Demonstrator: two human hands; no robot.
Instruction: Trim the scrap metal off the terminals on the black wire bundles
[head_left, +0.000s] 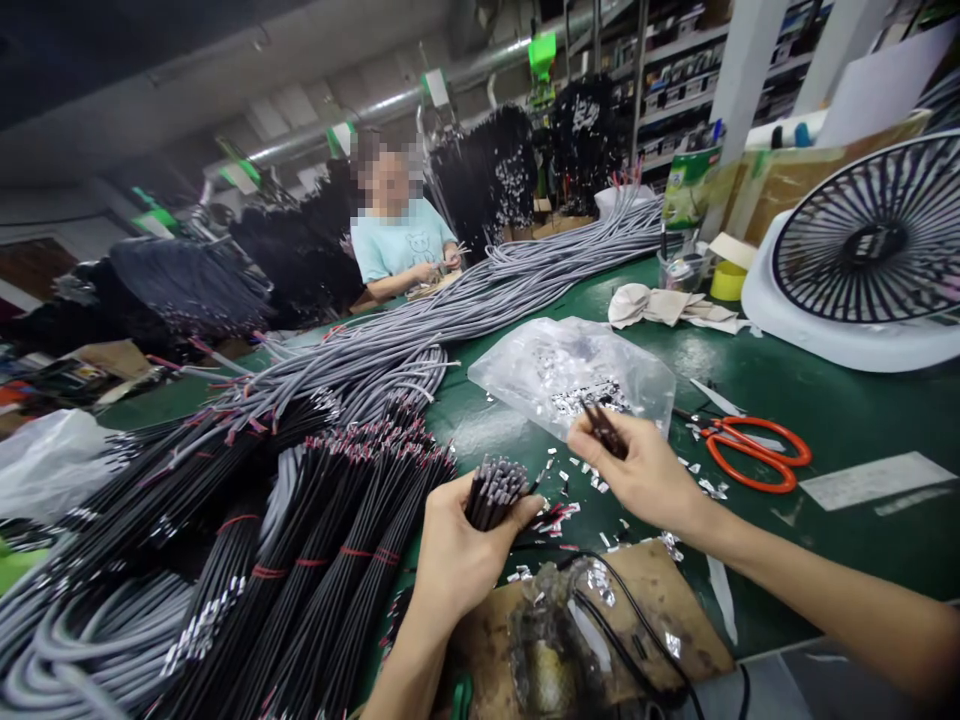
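My left hand (469, 545) is wrapped around an upright bundle of thin black cables (496, 490), whose grey tips show at the top. One black strand leans out beside my thumb. To the right and a little higher, my right hand (649, 470) pinches some short, dark brown slender pieces (604, 430); their exact kind is unclear. Just behind that hand lies a clear plastic bag (525, 365) with small silvery bits in it. Small silver and red scraps (555, 518) are scattered on the green table between and below my hands.
Bundles of black cables (337, 570) tied with red bands fill the left, with long grey cables (450, 300) behind. Orange-handled scissors (754, 455), a fan (870, 250) and cloth gloves (667, 306) lie right. A stained board (675, 620) is in front. Another person (401, 245) works across the table.
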